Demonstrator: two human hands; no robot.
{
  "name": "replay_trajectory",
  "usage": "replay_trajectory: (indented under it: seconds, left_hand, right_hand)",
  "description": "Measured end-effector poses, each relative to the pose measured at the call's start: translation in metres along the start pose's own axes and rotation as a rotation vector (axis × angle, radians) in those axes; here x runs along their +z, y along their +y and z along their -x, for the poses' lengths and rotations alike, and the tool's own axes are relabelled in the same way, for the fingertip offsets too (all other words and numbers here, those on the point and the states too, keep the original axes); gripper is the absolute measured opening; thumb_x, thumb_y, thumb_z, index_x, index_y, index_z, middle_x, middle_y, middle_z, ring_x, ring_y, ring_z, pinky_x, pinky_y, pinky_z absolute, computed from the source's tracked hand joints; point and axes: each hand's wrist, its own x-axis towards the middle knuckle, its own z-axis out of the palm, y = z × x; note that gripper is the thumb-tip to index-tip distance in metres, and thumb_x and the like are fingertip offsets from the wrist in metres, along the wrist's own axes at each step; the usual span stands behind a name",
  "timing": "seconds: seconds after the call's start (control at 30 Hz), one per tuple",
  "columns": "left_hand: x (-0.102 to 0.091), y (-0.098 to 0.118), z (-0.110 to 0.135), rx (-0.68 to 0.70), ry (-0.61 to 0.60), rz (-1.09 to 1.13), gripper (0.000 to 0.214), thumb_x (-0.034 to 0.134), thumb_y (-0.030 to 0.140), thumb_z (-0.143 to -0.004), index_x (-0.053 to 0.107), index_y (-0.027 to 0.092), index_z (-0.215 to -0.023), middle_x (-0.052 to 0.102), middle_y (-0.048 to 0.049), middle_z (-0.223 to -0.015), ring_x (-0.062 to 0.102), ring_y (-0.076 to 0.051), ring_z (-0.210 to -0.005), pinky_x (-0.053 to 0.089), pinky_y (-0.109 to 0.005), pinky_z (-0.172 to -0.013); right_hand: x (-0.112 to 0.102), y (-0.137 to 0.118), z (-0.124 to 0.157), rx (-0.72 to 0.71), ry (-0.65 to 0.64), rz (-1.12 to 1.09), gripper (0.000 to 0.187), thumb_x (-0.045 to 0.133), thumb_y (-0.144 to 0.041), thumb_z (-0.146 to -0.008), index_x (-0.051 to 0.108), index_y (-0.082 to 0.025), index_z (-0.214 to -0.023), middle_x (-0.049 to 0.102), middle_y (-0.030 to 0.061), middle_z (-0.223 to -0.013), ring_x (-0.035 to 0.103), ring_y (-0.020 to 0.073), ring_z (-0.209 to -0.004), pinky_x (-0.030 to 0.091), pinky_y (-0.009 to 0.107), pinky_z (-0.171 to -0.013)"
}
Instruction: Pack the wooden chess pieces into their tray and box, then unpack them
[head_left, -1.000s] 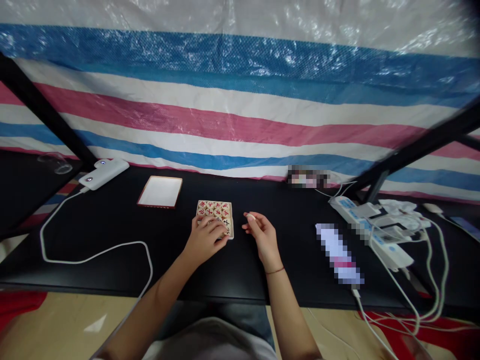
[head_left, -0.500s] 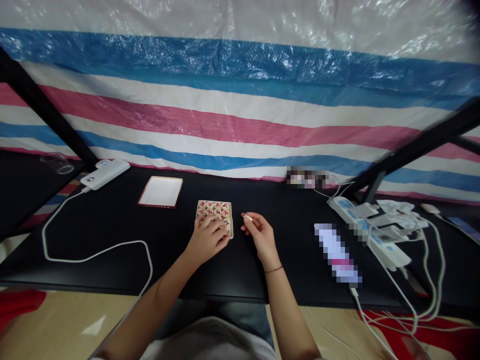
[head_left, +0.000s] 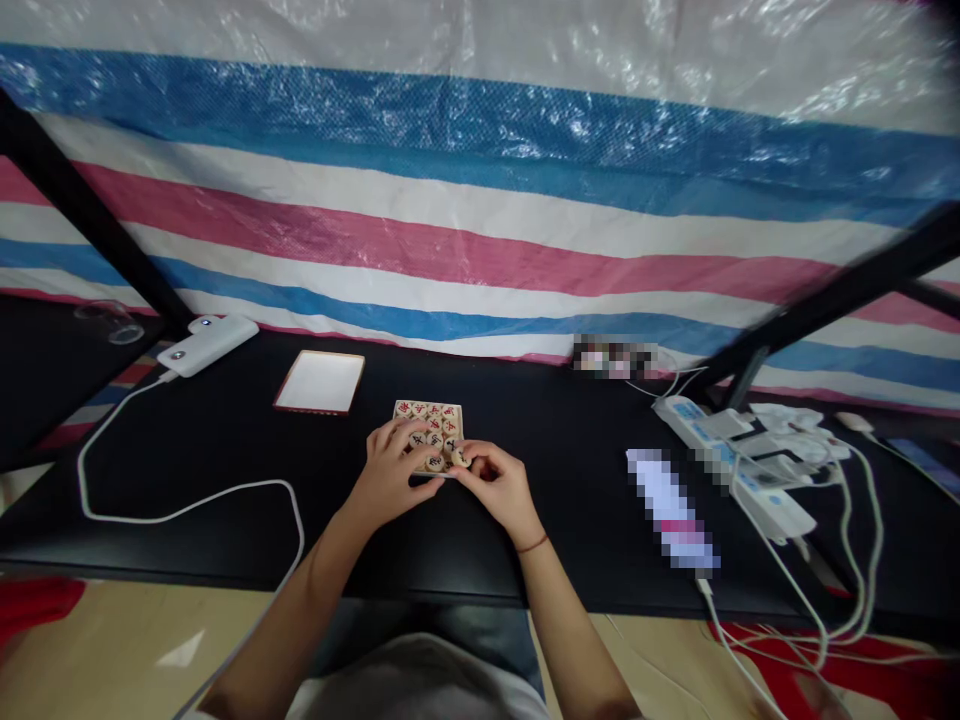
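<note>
A shallow wooden tray of round wooden Chinese chess pieces (head_left: 429,420) with red and black characters sits mid-desk. My left hand (head_left: 390,470) lies over its front left, with spread fingers touching the pieces. My right hand (head_left: 496,485) has come in from the right and pinches a pale wooden chess piece (head_left: 460,458) at the tray's front right corner. Both hands hide the tray's front row, so I cannot see those pieces fully.
The black desk (head_left: 225,450) carries a flat white-topped, red-edged tray (head_left: 319,382), a white power bank (head_left: 208,345) with a looping white cable, a pixelated item (head_left: 670,505), and a white power strip (head_left: 731,465) tangled with cords. A striped tarp hangs behind.
My right hand has moved left from beside the tray to its front right corner, carrying the piece. My left hand has shifted slightly left, uncovering more of the pieces.
</note>
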Motion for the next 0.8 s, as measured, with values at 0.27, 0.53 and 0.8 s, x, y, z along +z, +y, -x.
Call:
replay_trajectory:
  seconds: [0.27, 0.53, 0.8]
  left_hand:
    - [0.004, 0.001, 0.001, -0.018, -0.043, 0.006, 0.01, 0.066, 0.028, -0.083, 0.066, 0.024, -0.074, 0.059, -0.0038, -0.122, 0.041, -0.028, -0.124, 0.033, -0.044, -0.101]
    - [0.006, -0.002, 0.001, -0.058, -0.056, -0.013, 0.008, 0.065, 0.03, -0.084, 0.067, 0.024, -0.08, 0.059, -0.0051, -0.121, 0.042, -0.028, -0.124, 0.034, -0.044, -0.1]
    - [0.009, -0.01, -0.009, -0.166, 0.066, -0.084, 0.018, 0.059, 0.036, -0.088, 0.069, 0.028, -0.102, 0.06, -0.0069, -0.126, 0.047, -0.028, -0.12, 0.036, -0.043, -0.099]
  right_hand:
    - [-0.002, 0.0, -0.001, -0.132, -0.134, 0.232, 0.011, 0.065, -0.031, -0.085, 0.066, -0.021, -0.084, 0.064, 0.0072, -0.104, 0.052, 0.0095, -0.06, 0.049, 0.026, -0.061]
    - [-0.001, 0.0, -0.001, -0.14, -0.127, 0.269, 0.009, 0.058, -0.022, -0.085, 0.067, -0.02, -0.088, 0.058, 0.0061, -0.101, 0.053, 0.0098, -0.066, 0.05, 0.025, -0.063]
    - [0.015, 0.006, -0.011, -0.107, -0.084, 0.334, 0.015, 0.054, -0.022, -0.087, 0.062, -0.021, -0.099, 0.054, 0.0065, -0.106, 0.055, 0.0109, -0.07, 0.051, 0.027, -0.071]
